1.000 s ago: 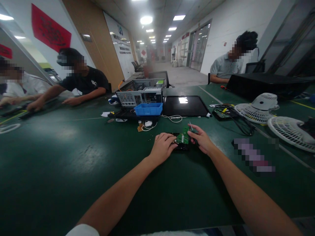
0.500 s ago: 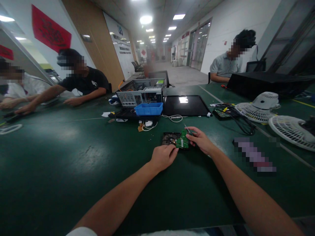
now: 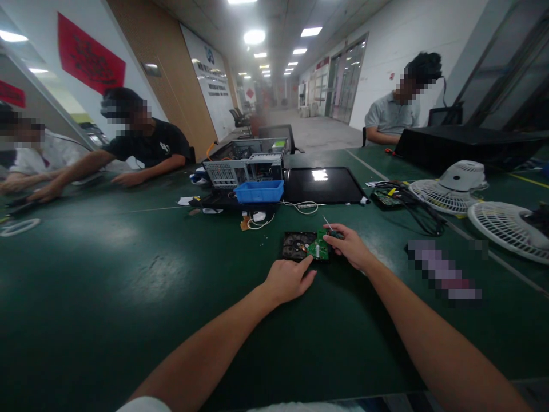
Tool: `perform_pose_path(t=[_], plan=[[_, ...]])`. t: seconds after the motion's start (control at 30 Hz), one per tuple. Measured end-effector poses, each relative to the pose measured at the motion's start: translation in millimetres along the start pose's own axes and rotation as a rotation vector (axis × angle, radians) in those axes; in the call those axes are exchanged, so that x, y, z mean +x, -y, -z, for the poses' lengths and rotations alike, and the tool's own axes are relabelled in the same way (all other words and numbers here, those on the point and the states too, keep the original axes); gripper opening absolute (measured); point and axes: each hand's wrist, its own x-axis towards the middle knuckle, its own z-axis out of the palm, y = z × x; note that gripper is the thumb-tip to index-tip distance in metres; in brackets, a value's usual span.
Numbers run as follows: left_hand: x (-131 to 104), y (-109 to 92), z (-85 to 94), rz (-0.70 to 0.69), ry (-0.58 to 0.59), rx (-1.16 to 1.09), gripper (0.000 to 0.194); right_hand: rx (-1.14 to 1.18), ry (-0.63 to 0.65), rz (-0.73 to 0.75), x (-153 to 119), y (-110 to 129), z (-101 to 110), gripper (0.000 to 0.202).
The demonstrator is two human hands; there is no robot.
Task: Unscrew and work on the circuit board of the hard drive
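Note:
A black hard drive (image 3: 294, 245) lies flat on the green table, and a green circuit board (image 3: 316, 249) covers its right part. My left hand (image 3: 288, 280) is at the drive's near edge, holding nothing; its index finger points onto the board's lower edge and its thumb is apart. At the right end of the drive, my right hand (image 3: 348, 246) is closed around a small screwdriver (image 3: 328, 224), its thin shaft pointing up and to the left, away from the drive. The right fingertips are against the board's right edge; whether they grip it too I cannot tell.
Beyond the drive stand a blue bin (image 3: 259, 191), an opened computer case (image 3: 244, 163) and a flat black screen (image 3: 323, 184). White fan parts (image 3: 446, 191) and black cables (image 3: 422, 214) lie to the right. Several other people sit around the table (image 3: 107, 297).
My left hand has loosened from a closed pinch at the drive's edge, its index finger now stretched onto the board. My right hand, with the screwdriver, has barely shifted.

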Motion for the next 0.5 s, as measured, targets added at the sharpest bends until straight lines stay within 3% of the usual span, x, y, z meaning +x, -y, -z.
perform_pose_path(t=[0.5], plan=[[1.3,-0.9,3.8,0.033,0.062,-0.008,0.056,-0.147,-0.069,-0.012,1.4,-8.4,-3.5,0.042]])
